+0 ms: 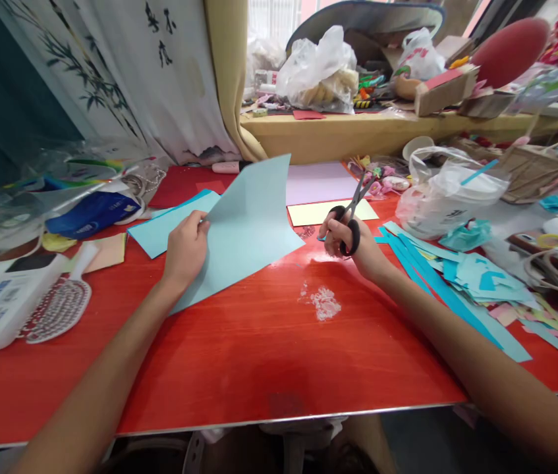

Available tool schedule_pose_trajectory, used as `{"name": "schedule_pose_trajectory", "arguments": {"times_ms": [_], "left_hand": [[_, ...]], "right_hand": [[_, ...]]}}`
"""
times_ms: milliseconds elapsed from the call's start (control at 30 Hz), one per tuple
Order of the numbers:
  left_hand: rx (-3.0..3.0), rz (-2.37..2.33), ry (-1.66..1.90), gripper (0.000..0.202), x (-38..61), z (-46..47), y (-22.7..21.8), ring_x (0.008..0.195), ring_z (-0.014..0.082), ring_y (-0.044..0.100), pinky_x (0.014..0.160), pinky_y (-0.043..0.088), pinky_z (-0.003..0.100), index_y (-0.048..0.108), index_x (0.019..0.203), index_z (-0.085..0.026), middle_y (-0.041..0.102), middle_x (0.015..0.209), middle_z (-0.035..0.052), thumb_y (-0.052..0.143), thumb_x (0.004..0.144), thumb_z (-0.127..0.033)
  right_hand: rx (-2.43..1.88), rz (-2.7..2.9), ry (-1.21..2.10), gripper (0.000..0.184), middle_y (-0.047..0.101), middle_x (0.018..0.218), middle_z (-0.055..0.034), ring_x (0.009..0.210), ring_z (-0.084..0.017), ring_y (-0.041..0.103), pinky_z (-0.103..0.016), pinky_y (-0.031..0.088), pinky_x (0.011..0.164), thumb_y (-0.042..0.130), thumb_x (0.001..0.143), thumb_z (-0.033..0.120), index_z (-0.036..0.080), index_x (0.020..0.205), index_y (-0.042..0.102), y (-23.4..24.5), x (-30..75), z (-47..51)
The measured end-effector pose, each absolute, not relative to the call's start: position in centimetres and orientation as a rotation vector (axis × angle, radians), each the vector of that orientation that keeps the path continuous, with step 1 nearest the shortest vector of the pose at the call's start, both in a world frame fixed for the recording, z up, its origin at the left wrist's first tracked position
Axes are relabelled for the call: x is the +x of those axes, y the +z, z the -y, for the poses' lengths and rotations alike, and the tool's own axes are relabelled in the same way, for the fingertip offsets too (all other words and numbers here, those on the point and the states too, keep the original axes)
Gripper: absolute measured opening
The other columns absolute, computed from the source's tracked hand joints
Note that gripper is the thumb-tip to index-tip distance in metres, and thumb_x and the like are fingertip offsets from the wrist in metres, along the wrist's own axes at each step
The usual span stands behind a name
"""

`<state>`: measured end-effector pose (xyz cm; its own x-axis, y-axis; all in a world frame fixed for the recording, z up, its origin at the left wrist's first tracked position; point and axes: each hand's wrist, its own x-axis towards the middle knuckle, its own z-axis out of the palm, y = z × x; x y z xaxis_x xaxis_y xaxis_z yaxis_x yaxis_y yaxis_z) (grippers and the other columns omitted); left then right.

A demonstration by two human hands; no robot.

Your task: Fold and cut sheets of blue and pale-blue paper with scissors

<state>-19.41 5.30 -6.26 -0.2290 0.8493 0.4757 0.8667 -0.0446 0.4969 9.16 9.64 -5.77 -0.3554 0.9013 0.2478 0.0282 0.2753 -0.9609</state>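
A large light-blue sheet of paper (253, 224) is raised off the red table, its far end curving upward. My left hand (188, 249) pinches it by the left edge, thumb on top. Beneath and behind that hand lies another light-blue sheet (153, 236). To the right of the raised sheet, my right hand (345, 242) is closed round the black handles of a pair of scissors (358, 197). The blades point up and away, parted slightly at the tips, and do not touch the paper.
The red table (239, 368) has a white smudge in its middle. Blue paper strips and scraps (481, 276) lie at the right. A white hairbrush (64, 306) and a white box (6, 303) stand at the left. Lilac paper (318, 181) and a cream strip (303, 214) lie behind.
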Motion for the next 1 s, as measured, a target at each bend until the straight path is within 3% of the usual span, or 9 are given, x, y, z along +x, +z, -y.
{"name": "schedule_pose_trajectory", "arguments": {"times_ms": [267,400,600,833,1000], "left_hand": [[-1.652,1.951,-1.435,0.019,-20.5,-5.0,-5.0,0.066,0.0133,0.048,0.062,0.033,0.026,0.058,0.093,-0.021,0.055,0.073,0.0003,0.044,0.087,-0.032],[-1.573,1.851,-1.631,0.017,-21.3,-4.8,-4.1,0.066,0.0105,0.045,0.063,0.033,0.023,0.061,0.088,-0.018,0.054,0.072,-0.0012,0.048,0.085,-0.029],[-1.451,1.732,-1.859,0.016,-21.8,-4.6,-3.1,0.058,0.0074,0.037,0.058,0.033,0.02,0.062,0.084,-0.014,0.047,0.064,-0.0037,0.051,0.083,-0.025],[-1.47,1.706,-1.911,0.016,-20.6,-4.3,-2.8,0.06,0.0074,0.04,0.057,0.033,0.019,0.063,0.085,-0.014,0.05,0.067,-0.0025,0.051,0.083,-0.025],[-1.512,1.727,-1.963,0.015,-19.5,-3.9,-2.7,0.061,0.0074,0.042,0.056,0.033,0.019,0.062,0.085,-0.015,0.053,0.068,-0.0026,0.053,0.082,-0.027]], "right_hand": [[-1.047,2.014,1.209,0.025,0.047,0.06,0.0026,0.055,-0.01,0.042,-0.026,0.032,0.05,0.062,0.073,0.038,0.02,0.063,0.049,-5.9,7.2,-6.3],[-1.076,2.139,1.381,0.029,0.043,0.053,0.0035,0.049,-0.009,0.039,-0.024,0.028,0.044,0.066,0.069,0.038,0.019,0.057,0.047,-5.7,7.1,-5.7],[-1.211,2.01,1.68,0.032,0.051,0.047,-0.0004,0.036,-0.009,0.043,-0.023,0.026,0.031,0.064,0.069,0.043,0.018,0.053,0.052,-5.5,7.2,-5.0],[-1.178,2.039,1.777,0.032,0.051,0.045,0.0,0.033,-0.007,0.039,-0.022,0.026,0.029,0.066,0.068,0.042,0.017,0.051,0.055,-5.5,6.7,-4.1],[-1.164,2.144,1.709,0.031,0.054,0.048,-0.0012,0.04,-0.009,0.046,-0.022,0.032,0.034,0.062,0.072,0.044,0.017,0.055,0.061,-5.4,6.6,-3.9]]}}
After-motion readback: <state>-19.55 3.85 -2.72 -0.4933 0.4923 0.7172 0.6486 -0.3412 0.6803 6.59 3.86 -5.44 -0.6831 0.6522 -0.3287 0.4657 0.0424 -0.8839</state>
